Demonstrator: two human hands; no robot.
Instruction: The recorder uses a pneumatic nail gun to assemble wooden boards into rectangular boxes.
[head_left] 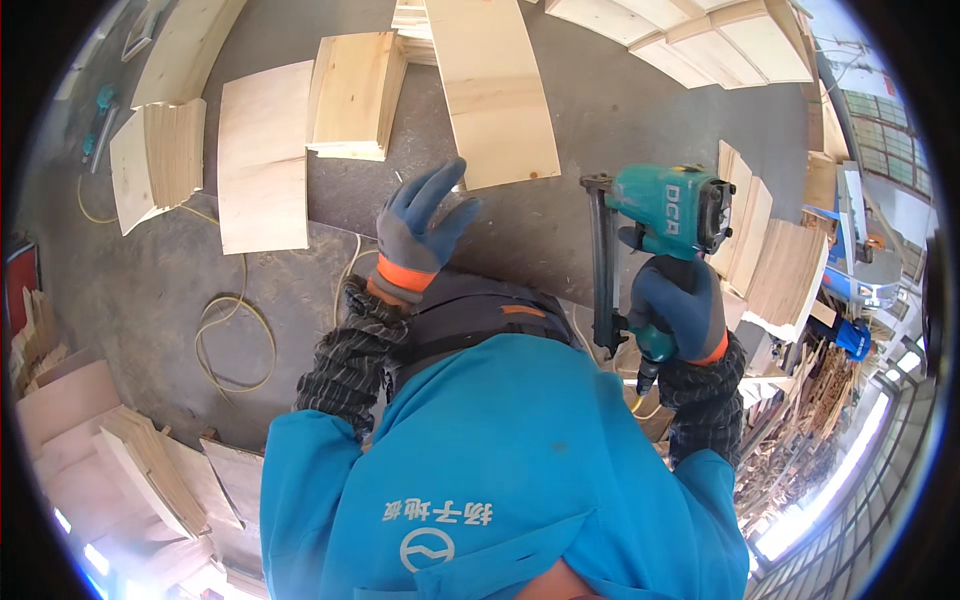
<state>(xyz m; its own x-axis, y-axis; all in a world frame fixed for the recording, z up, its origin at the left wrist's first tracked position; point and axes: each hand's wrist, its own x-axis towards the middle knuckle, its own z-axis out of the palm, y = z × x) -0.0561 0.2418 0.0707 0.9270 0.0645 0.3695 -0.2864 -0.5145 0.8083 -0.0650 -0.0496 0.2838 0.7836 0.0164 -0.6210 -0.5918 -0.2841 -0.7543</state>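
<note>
1. At the person's right side, before the blue jacket [500, 440], a teal-and-black pneumatic nail gun [668, 212] is held upright above the floor [625, 110].
2. Below the nail gun's head, the gloved right hand [680, 302] is wrapped around its grip; I cannot tell whether a finger presses the trigger.
3. Left of the nail gun, the gloved left hand [430, 215] is released, fingers spread; its fingertips are close to a long plywood board [495, 95], though contact is unclear.
4. Farther left of the nail gun lie a stack of pale boards [352, 90], a single plywood panel [263, 160] and a coiled yellow hose [273, 352].
5. Just right of the nail gun stands a stack of thin wooden sheets [790, 272].
6. Beyond that, on the nail gun's lower right, scrap wood strips [800, 420] are heaped.
</note>
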